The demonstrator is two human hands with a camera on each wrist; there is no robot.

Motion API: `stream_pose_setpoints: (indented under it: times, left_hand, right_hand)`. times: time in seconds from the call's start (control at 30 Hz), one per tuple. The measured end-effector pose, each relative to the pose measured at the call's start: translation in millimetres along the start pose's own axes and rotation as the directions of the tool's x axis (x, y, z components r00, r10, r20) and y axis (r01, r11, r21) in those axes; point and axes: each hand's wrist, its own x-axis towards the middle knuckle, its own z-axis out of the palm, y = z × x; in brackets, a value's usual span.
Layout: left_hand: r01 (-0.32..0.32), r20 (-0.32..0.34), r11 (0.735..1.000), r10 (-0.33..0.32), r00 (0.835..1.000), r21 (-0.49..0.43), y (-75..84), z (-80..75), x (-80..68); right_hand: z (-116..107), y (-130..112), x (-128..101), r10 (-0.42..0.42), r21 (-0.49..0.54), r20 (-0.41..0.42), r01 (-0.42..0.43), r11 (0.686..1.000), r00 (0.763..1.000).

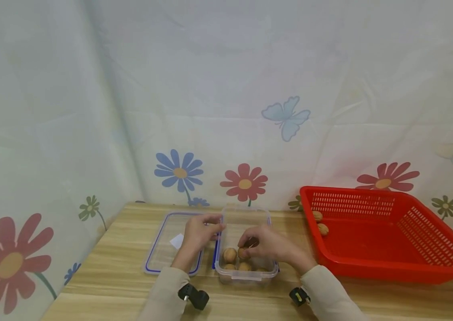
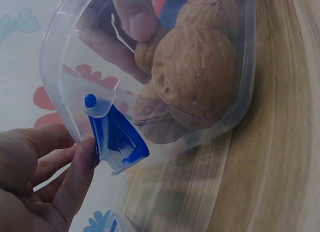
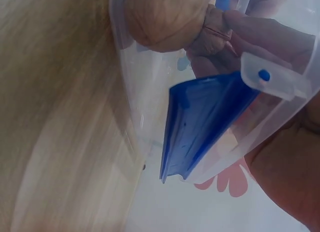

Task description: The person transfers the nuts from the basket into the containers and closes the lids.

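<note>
Wooden table [image 1: 110, 276]. Red basket [image 1: 430, 263] at the right, nearly emptied: two walnuts left in basket [image 1: 320, 223] against its left wall. Clear container [image 1: 264, 214] at centre, open; its lid [image 1: 158, 263] lies flat just left of it. Walnuts in container [image 1: 230, 255]: at least four visible, covering only the near part of the floor.

Judgement: transfer from basket to container mostly done; two nuts remain, lid not yet on.

Right hand [image 1: 268, 245] is inside the container, fingers curled round a walnut [image 1: 251, 243] just above the others. Left hand [image 1: 198, 232] rests at the container's left rim; left wrist view shows the thumb [image 2: 80, 167] touching the blue clasp [image 2: 117, 142], fingers relaxed, gripping nothing.
</note>
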Motion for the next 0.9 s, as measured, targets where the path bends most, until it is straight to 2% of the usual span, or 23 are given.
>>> stream_pose_setpoints:
  times: [0.33, 0.6, 0.9]
  left_hand:
    - [0.003, 0.003, 1.000, -0.003, 1.000, -0.009, -0.7, 0.5, 0.7]
    - [0.003, 0.002, 1.000, -0.003, 1.000, -0.011, 0.0, 0.2, -0.4]
    - [-0.006, 0.003, 1.000, 0.006, 1.000, -0.002, -0.1, 0.8, 0.1]
  right_hand:
    - [2.2, -6.0, -0.9, -0.021, -0.037, 0.030, 0.022, 0.999, 0.999]
    - [2.6, -6.3, -0.6, -0.009, -0.054, 0.011, 0.010, 0.998, 1.000]
    - [-2.2, -1.7, -2.5, -0.013, 0.032, 0.017, 0.013, 0.999, 1.000]
